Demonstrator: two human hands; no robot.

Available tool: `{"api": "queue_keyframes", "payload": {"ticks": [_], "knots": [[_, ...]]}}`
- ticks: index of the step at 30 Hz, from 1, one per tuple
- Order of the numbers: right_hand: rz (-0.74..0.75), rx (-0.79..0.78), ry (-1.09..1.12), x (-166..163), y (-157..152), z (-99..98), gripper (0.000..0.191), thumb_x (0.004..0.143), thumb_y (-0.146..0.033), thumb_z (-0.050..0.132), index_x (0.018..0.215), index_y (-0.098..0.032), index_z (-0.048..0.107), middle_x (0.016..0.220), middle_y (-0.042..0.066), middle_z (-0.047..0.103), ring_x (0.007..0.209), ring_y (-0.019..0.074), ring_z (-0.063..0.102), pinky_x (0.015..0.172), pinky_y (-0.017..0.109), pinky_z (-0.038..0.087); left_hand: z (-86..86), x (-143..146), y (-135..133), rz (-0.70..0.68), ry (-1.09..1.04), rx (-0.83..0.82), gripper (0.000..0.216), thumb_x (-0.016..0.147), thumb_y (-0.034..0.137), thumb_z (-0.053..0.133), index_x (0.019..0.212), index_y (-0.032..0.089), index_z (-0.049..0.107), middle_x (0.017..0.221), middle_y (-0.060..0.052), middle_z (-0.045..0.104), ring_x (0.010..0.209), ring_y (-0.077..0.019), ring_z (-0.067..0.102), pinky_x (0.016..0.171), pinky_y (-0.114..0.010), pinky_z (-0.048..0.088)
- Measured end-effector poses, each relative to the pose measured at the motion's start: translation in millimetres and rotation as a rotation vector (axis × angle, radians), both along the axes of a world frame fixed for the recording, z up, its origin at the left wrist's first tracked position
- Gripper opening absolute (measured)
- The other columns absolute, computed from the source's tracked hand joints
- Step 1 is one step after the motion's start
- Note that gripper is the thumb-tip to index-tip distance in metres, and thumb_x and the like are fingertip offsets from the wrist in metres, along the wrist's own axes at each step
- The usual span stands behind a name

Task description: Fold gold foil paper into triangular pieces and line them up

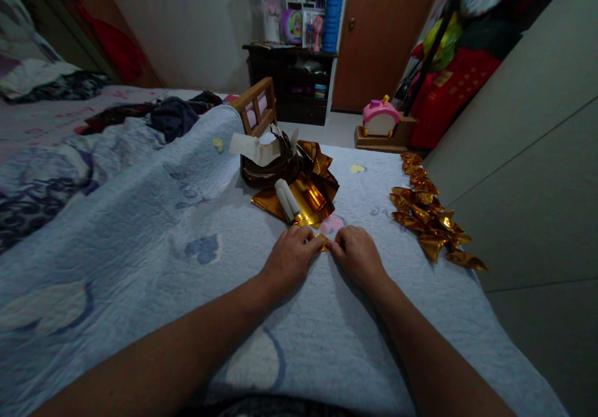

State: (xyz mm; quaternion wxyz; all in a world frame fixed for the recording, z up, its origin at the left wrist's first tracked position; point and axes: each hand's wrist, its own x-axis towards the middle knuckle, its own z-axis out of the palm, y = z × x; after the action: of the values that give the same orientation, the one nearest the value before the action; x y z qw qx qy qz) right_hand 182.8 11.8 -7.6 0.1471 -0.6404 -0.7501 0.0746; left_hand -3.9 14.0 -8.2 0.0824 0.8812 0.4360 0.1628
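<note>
Pinching small gold paper (322, 243) between narrowed fingers of left hand (288, 256) and right hand (359, 256), well inside the right edge of the bed (346, 342); seemingly mid-fold, next calling for firm, even creasing.

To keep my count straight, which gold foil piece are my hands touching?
The small gold foil piece between your left hand and right hand; the gold foil sheets lie beyond, and the folded foil pieces lie off right.
</note>
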Motion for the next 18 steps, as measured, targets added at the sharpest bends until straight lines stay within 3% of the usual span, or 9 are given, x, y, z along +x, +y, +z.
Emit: {"api": "queue_keyframes", "payload": {"ticks": [5,13,18], "knots": [[-0.007,0.012,0.013,0.9,0.1,-2.3,0.019,0.091,-0.028,0.069,0.075,-0.02,0.063,0.08,0.006,0.068,0.079,0.0226,0.057,0.071,0.034,0.035,-3.3,-0.9,-0.6,-0.047,0.056,0.079,0.023,0.102,0.025,0.054,0.119,0.025,0.07,0.106,-0.006,0.065,0.1,-0.0243,0.056,0.085,-0.038,0.048],[-0.016,0.016,0.046,0.7,-1.0,-3.9,0.013,0.09,-0.027,0.066,0.08,-0.02,0.062,0.082,0.006,0.065,0.081,0.0231,0.055,0.074,0.034,0.036,5.7,2.4,-6.3,-0.142,0.104,0.146,0.019,0.101,0.017,0.053,0.115,0.017,0.067,0.113,-0.009,0.072,0.102,-0.0245,0.059,0.088,-0.04,0.05],[-0.051,0.111,-0.002,-1.3,-6.2,-5.3,0.013,0.091,-0.033,0.065,0.091,-0.02,0.062,0.099,0.011,0.061,0.094,0.0281,0.052,0.081,0.038,0.037,4.4,2.4,-8.4,-0.152,0.142,0.16,0.019,0.101,0.014,0.051,0.11,0.015,0.067,0.108,-0.01,0.073,0.098,-0.0253,0.063,0.085,-0.041,0.052]]}}
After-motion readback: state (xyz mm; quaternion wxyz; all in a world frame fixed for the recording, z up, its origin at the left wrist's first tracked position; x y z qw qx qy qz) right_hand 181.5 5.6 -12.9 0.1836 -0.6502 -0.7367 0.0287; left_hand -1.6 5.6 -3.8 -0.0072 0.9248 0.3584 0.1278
